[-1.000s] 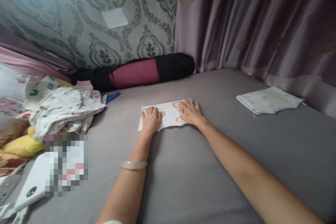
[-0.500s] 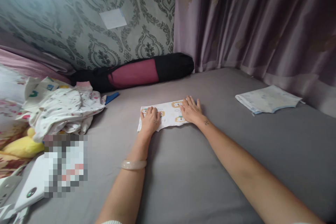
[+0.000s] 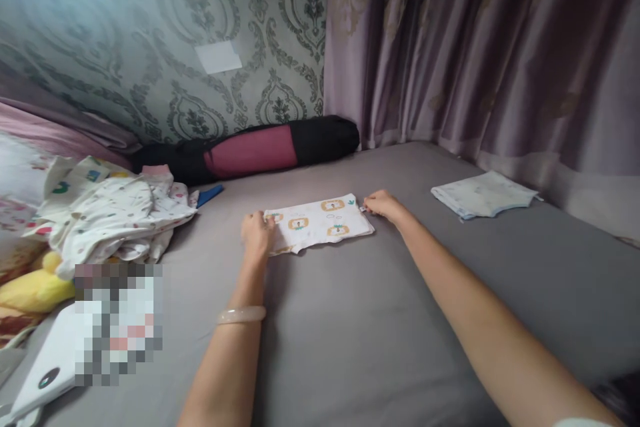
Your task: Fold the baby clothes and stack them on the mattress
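Observation:
A folded white cloth with orange prints lies flat on the grey bed sheet, its lower edge a little wavy. My left hand is closed on its left end, with the fingers curled over the edge. At the right end, my right hand makes a pinch on what looks like a small white tag or corner. Whether the cloth is a garment I cannot tell. A pale bangle circles my left forearm.
Another folded pale cloth with blue edging lies to the right. Crumpled spotted clothes are heaped on the left, near a yellow plush toy and a white device. A black and maroon roll rests along the wall.
Both hands lay flat on the cloth before. They have since moved outward to its two ends, and their fingers have closed there. The view has shifted slightly.

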Demonstrator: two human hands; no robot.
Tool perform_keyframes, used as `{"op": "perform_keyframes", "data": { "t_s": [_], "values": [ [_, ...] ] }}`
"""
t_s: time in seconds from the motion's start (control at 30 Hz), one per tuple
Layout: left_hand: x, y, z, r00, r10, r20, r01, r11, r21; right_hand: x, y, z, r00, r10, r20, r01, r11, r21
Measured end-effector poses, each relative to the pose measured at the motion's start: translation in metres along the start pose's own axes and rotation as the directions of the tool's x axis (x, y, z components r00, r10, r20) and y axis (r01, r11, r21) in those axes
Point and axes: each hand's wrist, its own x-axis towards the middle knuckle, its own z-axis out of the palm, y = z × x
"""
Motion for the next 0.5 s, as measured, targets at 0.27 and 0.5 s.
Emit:
{"op": "perform_keyframes", "data": {
  "t_s": [0.27,0.5],
  "values": [
    [0.008,-0.014,-0.018,0.952,-0.161,0.262,0.186,0.980,-0.073,-0.008,-0.004,0.008,0.999,0.026,0.024,-0.027,1.000,0.006],
    [0.027,-0.018,-0.010,0.936,-0.196,0.294,0.252,0.953,-0.170,-0.017,-0.017,0.004,0.999,0.040,0.023,-0.042,0.993,0.113]
  ]
}}
